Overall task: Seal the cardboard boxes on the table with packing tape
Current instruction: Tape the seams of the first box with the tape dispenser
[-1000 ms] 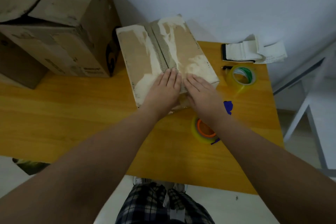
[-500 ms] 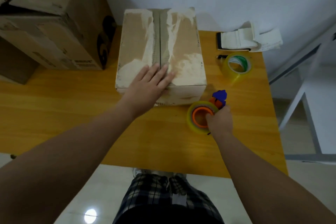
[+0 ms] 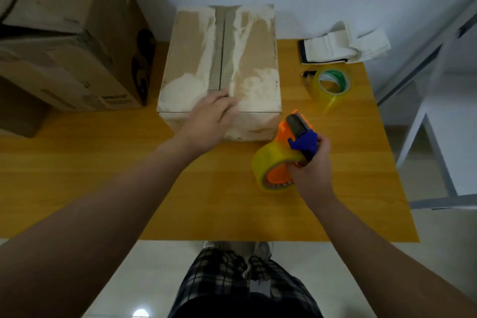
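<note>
Cardboard: we note a large box [image 3: 64, 41] far left, flaps apparently unsealed, though blurred. At centre the small box [image 3: 258, 59] sits with its seam [image 3: 222, 54] running away from us; our left hand [image 3: 210, 119] lies flat on its near edge, fingers [image 3: 223, 100] straight. Just right, off the box, our right hand [image 3: 313, 165] grips the tape dispenser [image 3: 284, 155]; the seam's near end lies to its left.

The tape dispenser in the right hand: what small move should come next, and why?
Probably bring the tape dispenser to the near end of the centre seam of the small box. The right hand grips it right of the box, the left hand presses the flaps at that end, and the seam appears untaped.
</note>
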Motion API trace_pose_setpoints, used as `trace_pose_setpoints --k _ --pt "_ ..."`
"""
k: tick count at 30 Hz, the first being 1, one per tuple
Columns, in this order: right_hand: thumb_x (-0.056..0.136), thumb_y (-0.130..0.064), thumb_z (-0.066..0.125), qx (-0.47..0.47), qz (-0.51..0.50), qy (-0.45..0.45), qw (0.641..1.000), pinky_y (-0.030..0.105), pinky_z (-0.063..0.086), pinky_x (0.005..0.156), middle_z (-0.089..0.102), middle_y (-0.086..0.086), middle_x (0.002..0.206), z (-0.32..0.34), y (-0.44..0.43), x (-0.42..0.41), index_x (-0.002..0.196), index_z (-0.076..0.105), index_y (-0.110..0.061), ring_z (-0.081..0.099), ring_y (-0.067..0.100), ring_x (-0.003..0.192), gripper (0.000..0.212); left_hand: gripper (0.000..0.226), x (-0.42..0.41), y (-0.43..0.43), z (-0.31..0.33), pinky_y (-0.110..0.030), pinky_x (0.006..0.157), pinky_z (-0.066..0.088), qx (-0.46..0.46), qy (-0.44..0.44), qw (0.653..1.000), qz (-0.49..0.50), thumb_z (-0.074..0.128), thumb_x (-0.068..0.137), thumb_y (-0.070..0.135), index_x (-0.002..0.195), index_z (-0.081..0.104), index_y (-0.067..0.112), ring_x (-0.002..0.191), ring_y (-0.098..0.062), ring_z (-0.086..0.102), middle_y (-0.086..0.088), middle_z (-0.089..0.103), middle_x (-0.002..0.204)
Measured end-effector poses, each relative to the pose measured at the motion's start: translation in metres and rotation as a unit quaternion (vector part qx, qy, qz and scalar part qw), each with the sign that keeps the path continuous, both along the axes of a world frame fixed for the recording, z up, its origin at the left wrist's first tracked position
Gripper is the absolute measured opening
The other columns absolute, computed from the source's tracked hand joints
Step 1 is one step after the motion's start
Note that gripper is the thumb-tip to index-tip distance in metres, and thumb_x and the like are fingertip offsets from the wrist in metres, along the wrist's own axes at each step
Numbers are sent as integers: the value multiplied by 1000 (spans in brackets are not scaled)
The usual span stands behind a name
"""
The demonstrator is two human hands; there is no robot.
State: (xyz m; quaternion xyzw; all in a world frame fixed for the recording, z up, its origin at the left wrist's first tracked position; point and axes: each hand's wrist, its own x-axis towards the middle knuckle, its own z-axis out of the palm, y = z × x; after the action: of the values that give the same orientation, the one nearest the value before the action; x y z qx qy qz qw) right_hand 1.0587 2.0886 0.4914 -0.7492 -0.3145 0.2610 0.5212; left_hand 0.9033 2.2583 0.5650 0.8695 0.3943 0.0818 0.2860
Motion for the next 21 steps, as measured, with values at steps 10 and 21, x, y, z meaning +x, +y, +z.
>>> trace_pose_setpoints --k 10,21 --pt "74 -11 70 77 121 -100 985 42 49 91 55 -6 119 48 28 -51 123 42 -46 53 17 112 66 75 -23 -41 69 -23 56 51 -324 -88 936 103 35 68 83 73 63 13 58 -10 65 3 68 62" --pt "68 -8 78 3 187 -174 967 35 54 84 37 -14 115 58 48 -86 135 33 -39 43 0 102 87 29 -81 3 80 -19 52 51 -255 -46 963 77 51 97 20 73 61 8 60 -10 65 -5 67 69"
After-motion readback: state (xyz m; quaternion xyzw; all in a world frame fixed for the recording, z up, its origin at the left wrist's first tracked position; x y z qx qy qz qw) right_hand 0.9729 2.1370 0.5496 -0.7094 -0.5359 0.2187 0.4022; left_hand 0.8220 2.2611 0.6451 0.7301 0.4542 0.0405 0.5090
